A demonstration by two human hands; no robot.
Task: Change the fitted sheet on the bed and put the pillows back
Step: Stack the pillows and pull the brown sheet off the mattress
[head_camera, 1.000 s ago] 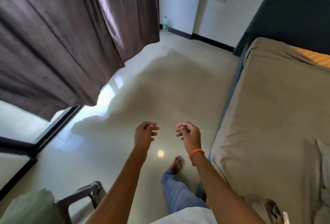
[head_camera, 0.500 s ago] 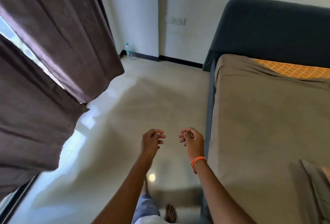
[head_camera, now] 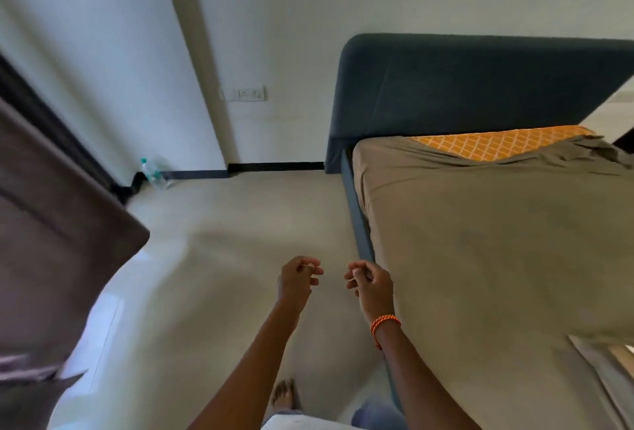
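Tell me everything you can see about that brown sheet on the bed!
The brown sheet is plain, soft-looking cloth spread over most of the mattress, smooth in the middle and hanging over the near side. At the head end it is rumpled and stops short, leaving a strip of orange patterned mattress bare beside the dark blue headboard. Neither hand touches it.

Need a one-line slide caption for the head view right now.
Both hands, left and right, loosely curled and empty beside the bed, brown fitted sheet leaving orange mattress exposed at the headboard.
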